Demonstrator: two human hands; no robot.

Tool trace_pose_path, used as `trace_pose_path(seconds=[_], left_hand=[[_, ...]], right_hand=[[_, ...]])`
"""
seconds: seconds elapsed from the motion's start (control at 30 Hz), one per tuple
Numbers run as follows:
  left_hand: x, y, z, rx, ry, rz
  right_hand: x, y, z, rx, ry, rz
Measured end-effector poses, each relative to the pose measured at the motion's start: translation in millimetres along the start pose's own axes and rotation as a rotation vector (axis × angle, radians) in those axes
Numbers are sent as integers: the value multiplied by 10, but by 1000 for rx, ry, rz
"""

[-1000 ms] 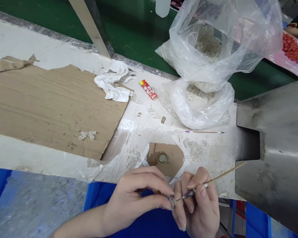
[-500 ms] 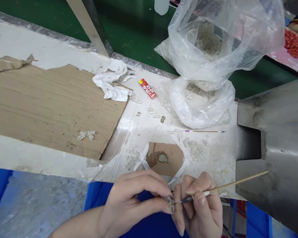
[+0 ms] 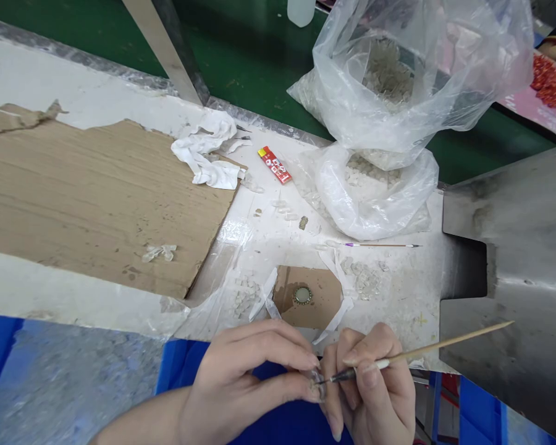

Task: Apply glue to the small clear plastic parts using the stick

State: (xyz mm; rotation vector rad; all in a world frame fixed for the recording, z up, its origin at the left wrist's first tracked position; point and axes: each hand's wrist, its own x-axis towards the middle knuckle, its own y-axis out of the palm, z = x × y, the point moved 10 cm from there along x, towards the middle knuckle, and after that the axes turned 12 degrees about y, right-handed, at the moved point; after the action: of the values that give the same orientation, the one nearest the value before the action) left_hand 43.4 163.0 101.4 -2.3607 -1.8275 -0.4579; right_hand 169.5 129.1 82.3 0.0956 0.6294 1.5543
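Between its thumb and fingers, my left hand [image 3: 254,374] pinches a small clear piece [image 3: 317,382]; its exact kind is too small to make out. My right hand [image 3: 375,383] is closed around a thin paintbrush [image 3: 417,351] with a wooden handle, a white collar and a dark tip. The tip touches or nearly touches the clear piece. Just beyond my hands, a bottle cap [image 3: 303,295] filled with something pale lies on a small cardboard square [image 3: 327,306] held down by white tape.
Two plastic bags [image 3: 375,210] of clear pieces stand at the back. Loose pieces [image 3: 368,281] lie right of the small cardboard. Also around are a second brush [image 3: 382,245], a red packet [image 3: 275,165], white cloth [image 3: 210,151], a large cardboard sheet [image 3: 97,204] and a metal housing [image 3: 519,247].
The paintbrush has shifted slightly, its handle end moving to the right and its tip a little left over the clear piece. My left hand has hardly moved.
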Motion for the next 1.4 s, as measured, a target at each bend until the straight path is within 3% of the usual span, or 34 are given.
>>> trace_pose_path(seconds=[0.2,0.43,0.57,0.83,1.0,1.2,1.3,1.4], left_hand=[[9,-52,-22,16,24,-56],[45,-73,-66,100,71,-73],[65,-79,-101,185,99,-80],[28,-118,-153,273,198,-56],[10,-117,-63,178,168,-36],[-32,-99,10,177,145,9],[-91,-101,33,182,138,26],[-154,-116,65,191,139,56]], right_hand=[[36,-175,168,29,-144,-112],[-27,-342,192,-130,-311,-252],[11,-233,92,-189,-247,-137],[68,-90,123,-253,-188,62],[123,-47,-12,-215,-96,113],[64,-5,87,-397,-321,39],[24,59,126,-476,-389,78],[104,-11,6,-393,-212,101]])
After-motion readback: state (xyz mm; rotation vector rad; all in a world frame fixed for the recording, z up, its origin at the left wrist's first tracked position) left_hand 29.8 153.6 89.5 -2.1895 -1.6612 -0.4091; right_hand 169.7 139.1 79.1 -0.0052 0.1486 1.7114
